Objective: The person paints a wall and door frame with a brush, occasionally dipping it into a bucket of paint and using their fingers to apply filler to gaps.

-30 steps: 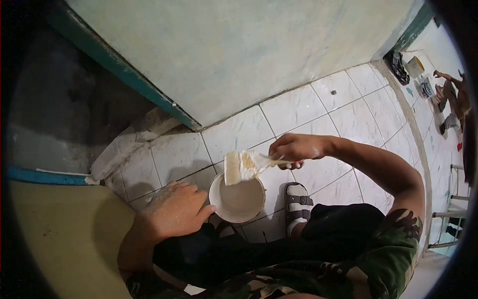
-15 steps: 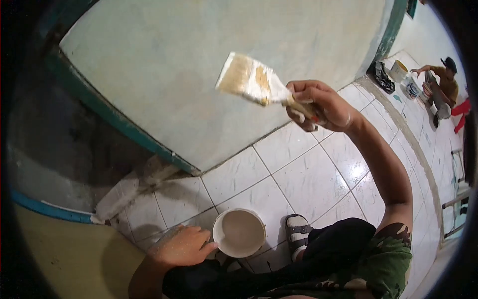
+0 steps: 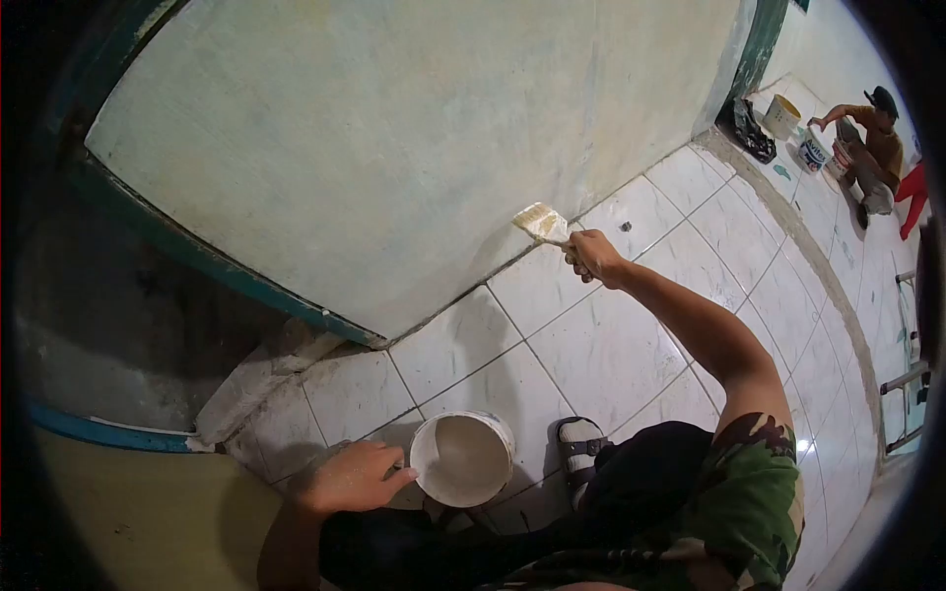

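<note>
A flat paintbrush [image 3: 542, 223] with pale paint on its bristles and ferrule is in my right hand [image 3: 597, 258], fingers closed around the handle. Its bristles reach the foot of the pale wall [image 3: 414, 158], close above the floor line. At the lower middle stands a white bucket [image 3: 507, 433], with a greyish-white inside. My left hand [image 3: 357, 478] is at the bucket's left side, thumb over the rim and fingers curled at the outside.
White tiles [image 3: 591, 335] cover the floor, with my sandalled foot [image 3: 583, 448] beside the bucket. A green-edged opening [image 3: 236, 251] lies to the left. At far right a person [image 3: 872, 148] sits by paint buckets [image 3: 813, 153] and a black plastic bag [image 3: 754, 133].
My right hand has lowered the paintbrush from in front of the wall to the wall's base, farther from me. My left hand stays at the bucket rim.
</note>
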Action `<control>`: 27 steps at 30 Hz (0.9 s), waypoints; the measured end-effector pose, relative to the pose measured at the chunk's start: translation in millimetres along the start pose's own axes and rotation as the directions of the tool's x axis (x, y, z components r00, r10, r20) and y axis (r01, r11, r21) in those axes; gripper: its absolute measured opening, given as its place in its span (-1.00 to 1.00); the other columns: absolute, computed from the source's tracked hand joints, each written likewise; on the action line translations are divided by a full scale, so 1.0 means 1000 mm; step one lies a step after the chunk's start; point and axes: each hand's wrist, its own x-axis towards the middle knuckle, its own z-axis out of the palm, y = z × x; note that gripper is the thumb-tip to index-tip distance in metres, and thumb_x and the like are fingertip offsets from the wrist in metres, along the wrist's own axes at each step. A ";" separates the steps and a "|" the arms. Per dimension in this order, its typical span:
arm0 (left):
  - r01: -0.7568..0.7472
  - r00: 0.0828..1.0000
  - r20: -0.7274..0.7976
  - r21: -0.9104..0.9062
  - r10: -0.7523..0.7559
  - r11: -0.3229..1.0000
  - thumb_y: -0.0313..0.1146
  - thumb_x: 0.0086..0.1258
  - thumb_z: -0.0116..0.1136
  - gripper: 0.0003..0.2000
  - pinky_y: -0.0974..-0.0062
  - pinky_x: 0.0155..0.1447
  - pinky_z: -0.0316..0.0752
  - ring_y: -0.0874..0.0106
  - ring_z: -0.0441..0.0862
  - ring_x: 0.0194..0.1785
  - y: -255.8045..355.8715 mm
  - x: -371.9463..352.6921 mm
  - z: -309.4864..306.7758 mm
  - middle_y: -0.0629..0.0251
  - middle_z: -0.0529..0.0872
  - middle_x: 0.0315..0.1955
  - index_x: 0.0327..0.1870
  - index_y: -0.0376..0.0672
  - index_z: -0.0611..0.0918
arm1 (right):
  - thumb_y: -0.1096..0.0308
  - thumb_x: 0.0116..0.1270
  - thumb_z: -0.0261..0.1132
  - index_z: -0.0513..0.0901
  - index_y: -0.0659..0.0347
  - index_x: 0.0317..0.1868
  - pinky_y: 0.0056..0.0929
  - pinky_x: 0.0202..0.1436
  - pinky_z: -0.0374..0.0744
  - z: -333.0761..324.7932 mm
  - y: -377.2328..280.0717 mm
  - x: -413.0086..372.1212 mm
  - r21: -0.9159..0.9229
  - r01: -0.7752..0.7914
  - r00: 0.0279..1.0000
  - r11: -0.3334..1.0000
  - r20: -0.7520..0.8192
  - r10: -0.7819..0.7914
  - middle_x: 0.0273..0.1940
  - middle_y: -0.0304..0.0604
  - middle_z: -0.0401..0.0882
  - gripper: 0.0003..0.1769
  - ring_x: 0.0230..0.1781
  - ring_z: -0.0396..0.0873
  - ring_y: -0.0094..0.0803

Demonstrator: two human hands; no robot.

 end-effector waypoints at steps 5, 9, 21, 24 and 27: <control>0.023 1.000 0.014 -0.002 -0.023 1.000 0.01 0.57 0.05 -0.60 0.08 -0.05 0.50 -0.04 0.63 -0.17 0.002 0.002 -0.004 -0.03 0.66 -0.33 -0.14 -0.23 0.64 | 0.20 0.40 0.04 0.53 0.29 -0.44 -0.35 -0.66 0.35 -0.007 -0.027 0.012 -0.035 0.119 0.992 0.992 -0.035 -0.120 -0.55 -0.15 0.47 -0.64 -0.66 0.39 -0.41; 0.074 0.993 0.095 -0.011 -0.072 0.997 0.03 0.57 0.03 -0.57 0.08 0.12 0.47 -0.06 0.62 -0.02 0.006 0.005 -0.008 -0.08 0.68 -0.18 -0.05 -0.23 0.64 | 0.28 0.37 0.09 0.55 0.32 -0.45 -0.37 -0.65 0.32 -0.008 -0.111 -0.027 -0.090 0.173 0.975 0.981 -0.124 -0.183 -0.55 -0.15 0.48 -0.69 -0.64 0.40 -0.42; 0.141 0.979 0.154 -0.032 -0.134 0.990 0.02 0.56 0.05 -0.56 0.10 0.18 0.50 -0.06 0.63 0.07 0.011 0.010 -0.019 -0.10 0.70 -0.08 0.01 -0.24 0.65 | 0.20 0.57 0.07 0.57 0.31 -0.10 -0.56 -0.63 0.17 -0.023 -0.233 -0.108 -0.030 0.699 0.707 0.715 -0.122 -0.697 -0.47 -0.30 0.41 -0.69 -0.64 0.19 -0.65; 0.116 0.982 0.149 -0.025 -0.112 0.993 0.01 0.57 0.03 -0.56 0.13 0.15 0.51 -0.03 0.64 0.04 0.010 0.010 -0.020 -0.08 0.69 -0.11 0.02 -0.25 0.65 | 0.19 0.56 0.09 0.58 0.28 -0.10 -0.57 -0.63 0.17 -0.015 -0.214 -0.076 0.092 0.665 0.745 0.741 -0.142 -0.651 -0.46 -0.30 0.43 -0.71 -0.64 0.21 -0.64; 0.131 0.981 0.146 -0.030 -0.125 0.991 0.01 0.57 0.03 -0.56 0.13 0.14 0.51 -0.03 0.64 0.04 0.013 0.009 -0.021 -0.08 0.69 -0.10 0.02 -0.25 0.65 | 0.18 0.47 0.20 0.55 0.21 -0.10 -0.53 -0.66 0.29 -0.010 -0.143 -0.009 0.259 0.518 0.855 0.816 -0.121 -0.504 -0.37 -0.20 0.55 -0.75 -0.61 0.41 -0.53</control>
